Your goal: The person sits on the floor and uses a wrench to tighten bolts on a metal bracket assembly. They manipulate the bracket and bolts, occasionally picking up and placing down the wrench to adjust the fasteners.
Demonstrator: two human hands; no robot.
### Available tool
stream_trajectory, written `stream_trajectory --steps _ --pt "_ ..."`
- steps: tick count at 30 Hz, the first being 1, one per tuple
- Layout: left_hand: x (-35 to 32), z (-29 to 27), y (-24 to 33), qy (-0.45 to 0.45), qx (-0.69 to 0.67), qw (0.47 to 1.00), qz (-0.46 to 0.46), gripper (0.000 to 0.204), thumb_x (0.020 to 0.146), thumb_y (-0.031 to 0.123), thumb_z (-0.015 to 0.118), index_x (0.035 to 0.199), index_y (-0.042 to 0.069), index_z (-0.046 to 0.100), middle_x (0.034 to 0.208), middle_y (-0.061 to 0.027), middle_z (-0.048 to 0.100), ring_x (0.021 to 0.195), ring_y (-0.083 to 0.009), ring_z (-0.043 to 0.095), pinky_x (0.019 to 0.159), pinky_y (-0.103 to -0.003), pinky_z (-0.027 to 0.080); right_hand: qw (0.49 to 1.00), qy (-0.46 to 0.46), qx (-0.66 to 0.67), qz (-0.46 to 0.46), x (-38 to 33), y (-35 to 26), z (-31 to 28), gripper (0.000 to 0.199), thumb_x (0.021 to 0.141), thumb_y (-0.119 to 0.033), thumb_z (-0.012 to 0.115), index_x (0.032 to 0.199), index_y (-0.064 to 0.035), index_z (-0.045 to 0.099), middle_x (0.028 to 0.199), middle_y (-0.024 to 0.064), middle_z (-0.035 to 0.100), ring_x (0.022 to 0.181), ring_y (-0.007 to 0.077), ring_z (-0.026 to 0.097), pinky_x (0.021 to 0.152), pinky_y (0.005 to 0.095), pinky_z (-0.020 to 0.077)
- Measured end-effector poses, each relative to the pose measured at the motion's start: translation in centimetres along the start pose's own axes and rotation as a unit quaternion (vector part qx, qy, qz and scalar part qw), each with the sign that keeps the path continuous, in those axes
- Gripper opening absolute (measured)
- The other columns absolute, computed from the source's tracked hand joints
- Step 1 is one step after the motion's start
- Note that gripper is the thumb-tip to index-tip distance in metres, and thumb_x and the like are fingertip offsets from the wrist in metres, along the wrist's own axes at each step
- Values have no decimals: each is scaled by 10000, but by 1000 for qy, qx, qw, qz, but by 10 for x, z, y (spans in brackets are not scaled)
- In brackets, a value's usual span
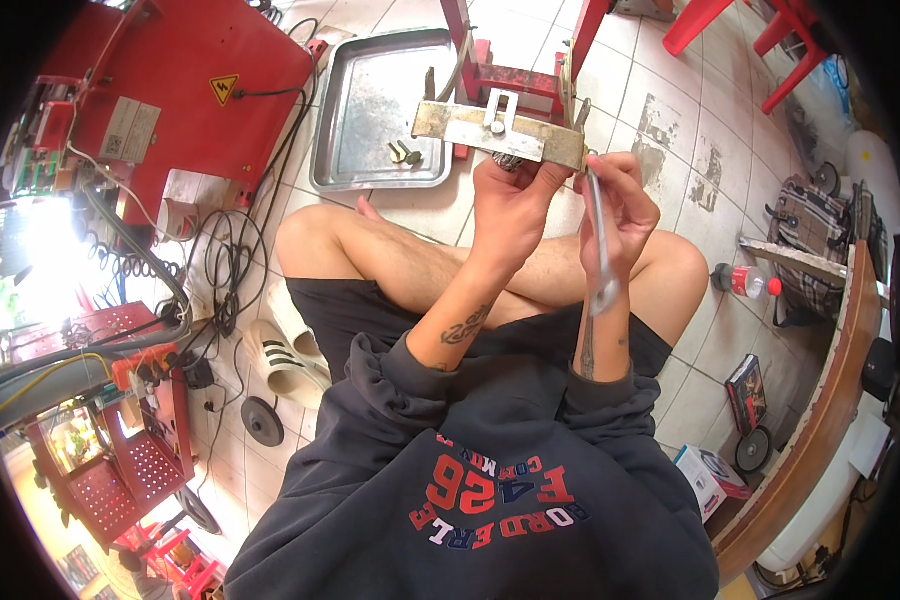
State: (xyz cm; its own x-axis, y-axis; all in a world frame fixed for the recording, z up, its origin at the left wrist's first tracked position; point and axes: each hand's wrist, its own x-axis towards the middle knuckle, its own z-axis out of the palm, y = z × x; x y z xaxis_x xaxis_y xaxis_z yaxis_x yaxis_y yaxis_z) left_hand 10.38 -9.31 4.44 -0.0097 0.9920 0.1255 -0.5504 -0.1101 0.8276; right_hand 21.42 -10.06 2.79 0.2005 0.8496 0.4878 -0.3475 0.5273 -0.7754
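In front of me is a worn metal bracket, a curved band with a slotted plate across its middle, next to a red metal frame. My left hand grips the bracket from below, its thumb near the right end. A dark ribbed part shows just above its fingers. My right hand is closed around a long silver wrench. One wrench end meets the bracket's right end; the other points back toward my forearm. Left of my hands, a few bolts lie in a metal tray.
A red machine cabinet stands at left, with tangled black cables beside it. Sandals lie left of my crossed legs. At right are a plastic bottle, a plaid bag and a wooden edge. Red stools stand far right.
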Motion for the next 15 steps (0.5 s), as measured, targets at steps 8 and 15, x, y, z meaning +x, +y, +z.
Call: stream_trajectory --steps 8,15 --pt "0 2 -1 10 -13 1000 9 166 918 20 664 1079 -22 668 986 -82 712 890 -132 663 788 -274 539 996 68 -54 -12 -4 -3 12 217 846 89 680 1060 57 693 1064 115 630 950 144 610 820 248 514" --pt "0 1 0 4 1 1000 5 179 920 11 658 1096 -18 665 1029 -85 710 937 -129 660 836 -274 531 996 78 -42 26 -1 4 2 344 793 98 741 1124 28 679 1019 75 654 869 114 630 751 220 533"
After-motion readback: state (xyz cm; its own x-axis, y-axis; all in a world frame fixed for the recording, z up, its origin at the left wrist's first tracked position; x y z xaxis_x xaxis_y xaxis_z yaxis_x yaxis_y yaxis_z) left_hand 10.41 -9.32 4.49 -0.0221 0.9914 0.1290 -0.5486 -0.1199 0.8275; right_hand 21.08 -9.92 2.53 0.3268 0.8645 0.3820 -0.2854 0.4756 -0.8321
